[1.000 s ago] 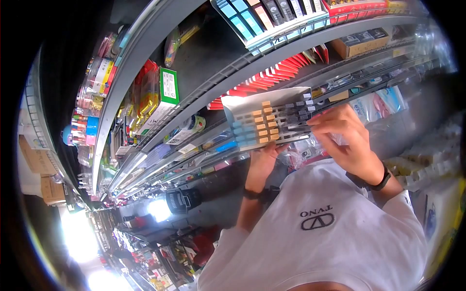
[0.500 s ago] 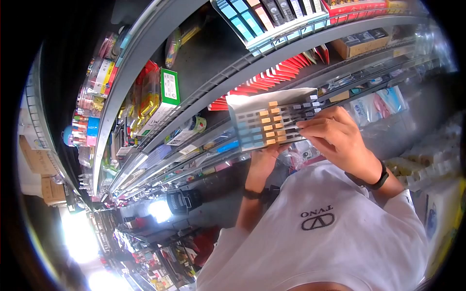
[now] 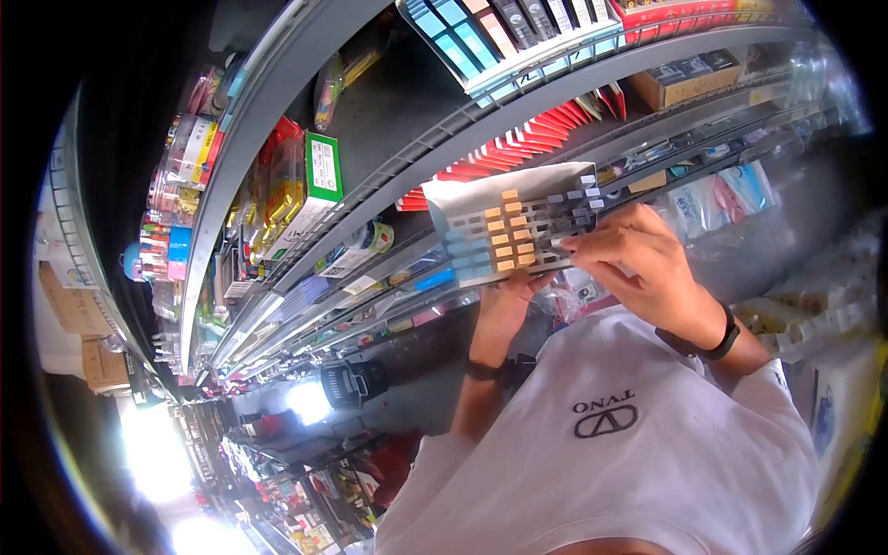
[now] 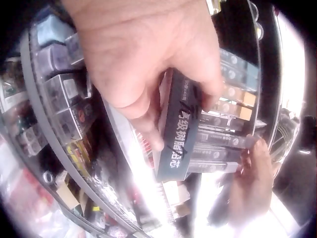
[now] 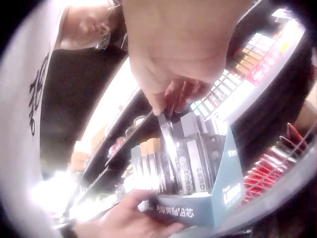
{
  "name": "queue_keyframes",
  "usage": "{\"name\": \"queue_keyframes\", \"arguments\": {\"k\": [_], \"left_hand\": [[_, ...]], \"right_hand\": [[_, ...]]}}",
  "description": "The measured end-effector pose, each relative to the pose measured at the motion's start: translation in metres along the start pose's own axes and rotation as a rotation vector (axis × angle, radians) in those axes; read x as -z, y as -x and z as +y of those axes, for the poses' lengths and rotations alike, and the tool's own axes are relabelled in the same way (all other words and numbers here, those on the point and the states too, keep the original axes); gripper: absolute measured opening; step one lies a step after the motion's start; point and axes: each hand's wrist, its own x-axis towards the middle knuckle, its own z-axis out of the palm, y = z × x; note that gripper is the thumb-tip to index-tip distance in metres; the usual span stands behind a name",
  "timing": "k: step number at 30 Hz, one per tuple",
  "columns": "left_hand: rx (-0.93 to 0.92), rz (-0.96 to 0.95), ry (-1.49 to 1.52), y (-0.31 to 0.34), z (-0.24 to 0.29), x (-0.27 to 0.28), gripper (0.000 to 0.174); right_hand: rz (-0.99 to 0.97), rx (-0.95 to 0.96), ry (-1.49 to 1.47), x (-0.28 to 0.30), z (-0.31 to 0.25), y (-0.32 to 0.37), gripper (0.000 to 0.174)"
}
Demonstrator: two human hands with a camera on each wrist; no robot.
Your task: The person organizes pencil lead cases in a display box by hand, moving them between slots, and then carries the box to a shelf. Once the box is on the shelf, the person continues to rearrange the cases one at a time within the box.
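An open display box (image 3: 453,191) of pencil lead tubes is held up before the shelves. My left hand (image 3: 502,310) grips its lower edge, thumb on one side and fingers on the other, as the left wrist view shows along the printed front panel (image 4: 179,136). Light blue, orange and dark-capped tubes stand in rows inside. With thumb and fingertips my right hand (image 3: 643,257) pinches a dark-capped pencil lead tube (image 5: 170,141) at its cap. In the right wrist view that tube leans a little, its lower part among the dark-capped ones.
Just behind the box runs a wire-edged shelf with red packets (image 3: 518,143). Above it stands a white tray of boxed items (image 3: 490,69). A green-ended carton (image 3: 322,166) sits to the left, and a cardboard box (image 3: 689,81) at the upper right.
My right hand has moved left and slightly down to the box, bringing the pencil lead tube in among the dark-capped ones. The left hand keeps its grip; the box shifts only slightly.
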Motion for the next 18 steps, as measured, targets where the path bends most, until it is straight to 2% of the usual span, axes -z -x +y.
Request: {"name": "queue_keyframes", "arguments": {"k": [6, 9, 15, 18], "left_hand": [[-0.021, -0.061, 0.054, 0.001, 0.001, 0.001, 0.043], [-0.017, -0.016, 0.010, 0.003, 0.002, -0.001, 0.044], [-0.062, -0.070, 0.035, 0.005, 0.000, -0.003, 0.044], [-0.026, -0.028, 0.006, 0.006, 0.000, -0.003, 0.047]], "right_hand": [[0.002, 0.027, -0.039, 0.001, 0.000, 0.000, 0.026], [-0.011, 0.032, -0.051, 0.000, 0.000, 0.001, 0.024], [-0.043, 0.027, -0.087, 0.002, -0.005, 0.001, 0.024], [-0.043, 0.026, -0.099, 0.002, -0.005, 0.002, 0.024]]}}
